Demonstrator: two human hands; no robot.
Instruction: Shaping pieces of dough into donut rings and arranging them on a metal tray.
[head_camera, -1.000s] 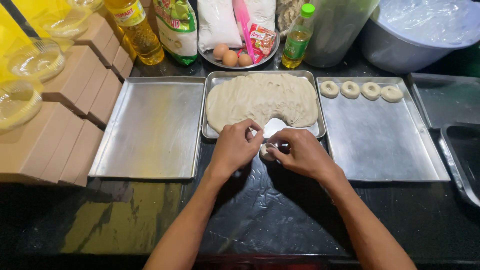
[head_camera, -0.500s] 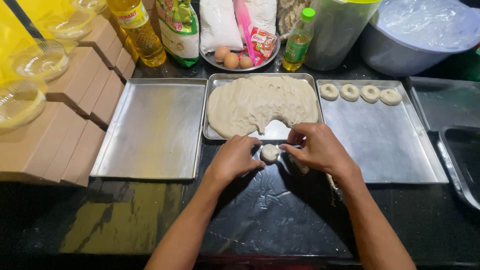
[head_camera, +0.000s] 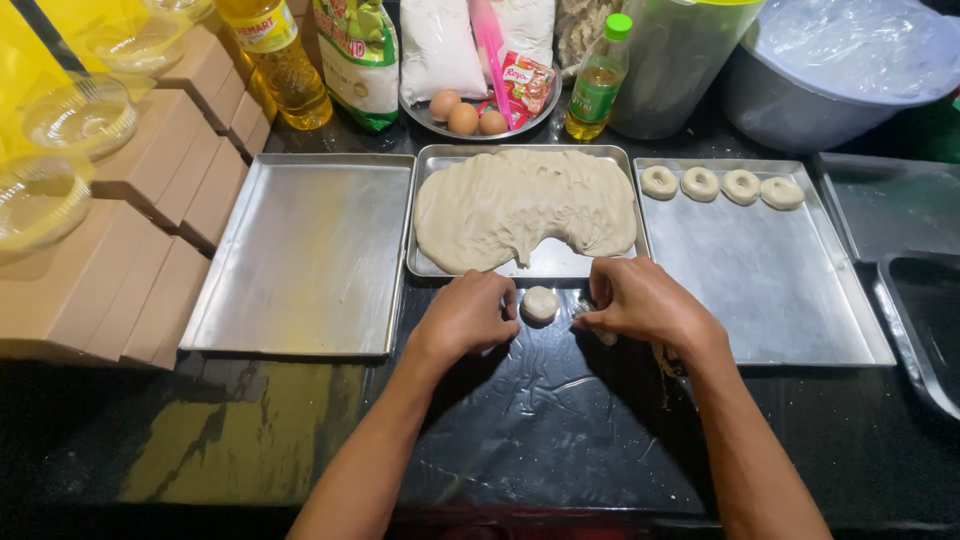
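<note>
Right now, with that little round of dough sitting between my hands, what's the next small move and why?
Probably poke a hole through the dough round: it lies solid on the black sheet between the left hand and right hand, while the four pieces on the right tray are already rings.

view: head-worn | faces: steeply down, forward onto worktop (head_camera: 560, 420) | range: close, probably arm's length

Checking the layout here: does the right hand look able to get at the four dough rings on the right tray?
Probably yes: the right hand sits beside that tray, and bare metal lies before the dough rings.
</note>
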